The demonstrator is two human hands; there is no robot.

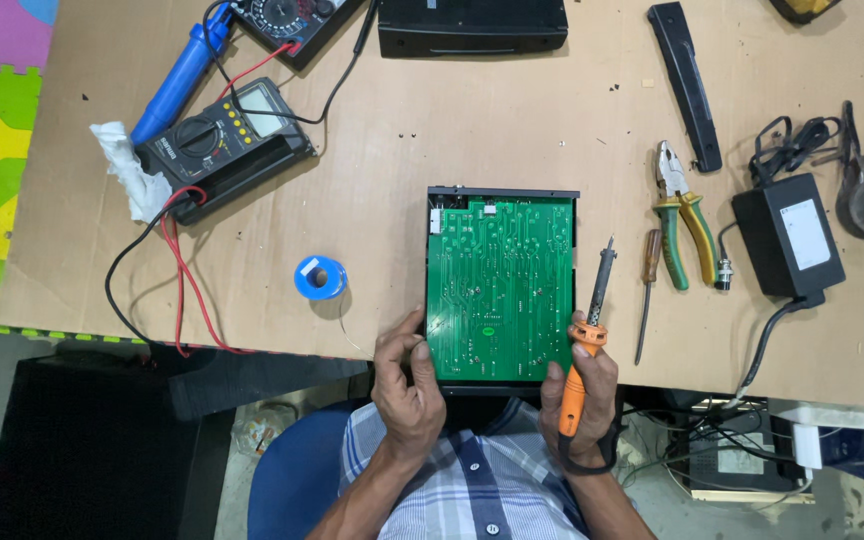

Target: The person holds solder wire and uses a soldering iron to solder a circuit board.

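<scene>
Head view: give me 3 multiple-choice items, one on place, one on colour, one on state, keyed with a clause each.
1. Where does the solder spool lie?
A. left of the circuit board
B. on top of the board
C. right of the pliers

2. What colour is the soldering iron handle?
A. blue
B. orange
C. green

3. What is the right hand doing?
A. lying flat on the table
B. gripping the iron's handle
C. holding the screwdriver

Key: 1 A, the blue spool sits on the cardboard left of the green board. 2 B, the grip shows orange. 3 B, its fingers wrap the handle, tip pointing away beside the board.
</scene>
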